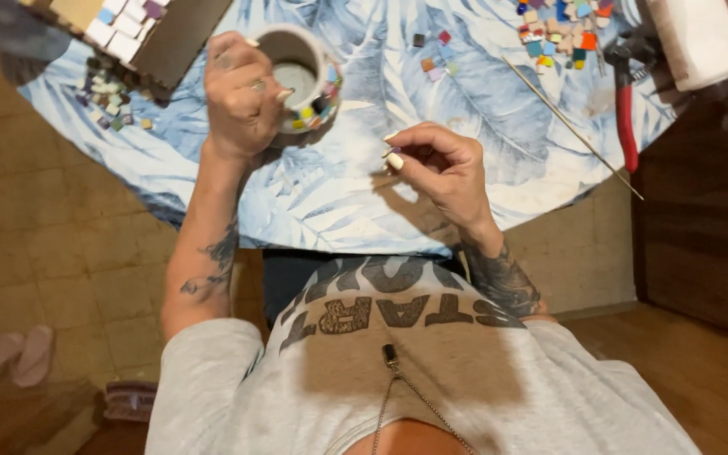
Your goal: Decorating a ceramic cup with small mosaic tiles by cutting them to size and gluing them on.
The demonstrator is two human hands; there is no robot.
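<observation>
Cup [301,80], ringed with coloured tiles, sits tilted in the left hand [242,97], fingers wrapped round it, opening upward; right hand [436,173] pinches a small tile [394,152] at its fingertips, beside it.

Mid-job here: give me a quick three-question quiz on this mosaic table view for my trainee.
1. True or false: the left hand grips the white cup that has coloured tiles stuck round its outside.
2. What does the right hand pinch at its fingertips? A) a small tile piece B) the red-handled nippers C) the thin wooden stick
3. On which side of the leaf-print tablecloth do the nippers lie: the person's left or right?

Key: 1 true. 2 A, though the piece is tiny and hard to make out. 3 right.
</observation>
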